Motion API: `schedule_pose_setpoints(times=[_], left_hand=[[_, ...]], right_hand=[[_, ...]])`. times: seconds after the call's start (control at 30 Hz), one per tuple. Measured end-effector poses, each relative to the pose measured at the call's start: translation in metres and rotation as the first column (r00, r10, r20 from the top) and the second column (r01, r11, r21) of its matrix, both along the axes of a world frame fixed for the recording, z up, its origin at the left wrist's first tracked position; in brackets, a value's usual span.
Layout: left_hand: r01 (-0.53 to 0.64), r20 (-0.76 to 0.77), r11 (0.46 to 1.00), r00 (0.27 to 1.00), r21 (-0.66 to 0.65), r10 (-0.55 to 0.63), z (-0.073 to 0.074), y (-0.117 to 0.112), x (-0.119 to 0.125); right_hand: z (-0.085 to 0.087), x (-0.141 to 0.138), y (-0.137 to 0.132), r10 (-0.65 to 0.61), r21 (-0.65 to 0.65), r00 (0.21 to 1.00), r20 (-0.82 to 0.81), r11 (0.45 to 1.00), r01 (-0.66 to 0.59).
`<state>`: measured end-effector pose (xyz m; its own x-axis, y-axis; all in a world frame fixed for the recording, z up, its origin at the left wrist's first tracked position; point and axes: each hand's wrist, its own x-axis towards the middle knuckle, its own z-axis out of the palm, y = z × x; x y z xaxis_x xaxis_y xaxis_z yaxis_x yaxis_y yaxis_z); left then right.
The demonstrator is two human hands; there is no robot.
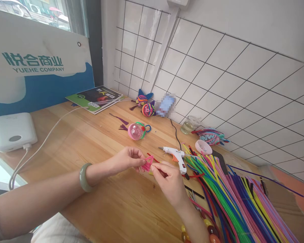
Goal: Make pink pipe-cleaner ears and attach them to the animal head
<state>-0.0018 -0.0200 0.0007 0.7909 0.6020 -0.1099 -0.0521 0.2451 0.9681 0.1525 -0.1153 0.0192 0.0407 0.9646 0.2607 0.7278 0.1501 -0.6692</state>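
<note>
A bent pink pipe cleaner (pixel 148 163) is pinched between my two hands above the wooden table. My left hand (pixel 134 158), with a green bangle (pixel 85 177) on its wrist, grips its left side with curled fingers. From the other side my right hand (pixel 167 179) pinches it between thumb and fingers. Just beyond the right hand lies a white glue gun (pixel 176 157) with an orange trigger. Farther back sits a clear round ball (pixel 136 131) with pink and green trim, a blue loop and a dark tassel.
Many coloured pipe cleaners (pixel 225 185) spread over the right side. A pink dish (pixel 203 147), a glass jar (pixel 190 125) and wrapped ornaments (pixel 148 109) stand along the tiled wall. At left are a white power bank (pixel 16 131) with its cable and a booklet (pixel 96 98).
</note>
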Motion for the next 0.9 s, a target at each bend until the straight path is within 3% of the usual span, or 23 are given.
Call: schedule_pose_setpoints(times=[0.9], left_hand=[[0.098, 0.093, 0.995, 0.991, -0.015, -0.096, -0.0062, -0.0013, 0.0017]], right_hand=[[0.0003, 0.0037, 0.0004, -0.024, -0.043, 0.998, 0.063, 0.999, 0.027]])
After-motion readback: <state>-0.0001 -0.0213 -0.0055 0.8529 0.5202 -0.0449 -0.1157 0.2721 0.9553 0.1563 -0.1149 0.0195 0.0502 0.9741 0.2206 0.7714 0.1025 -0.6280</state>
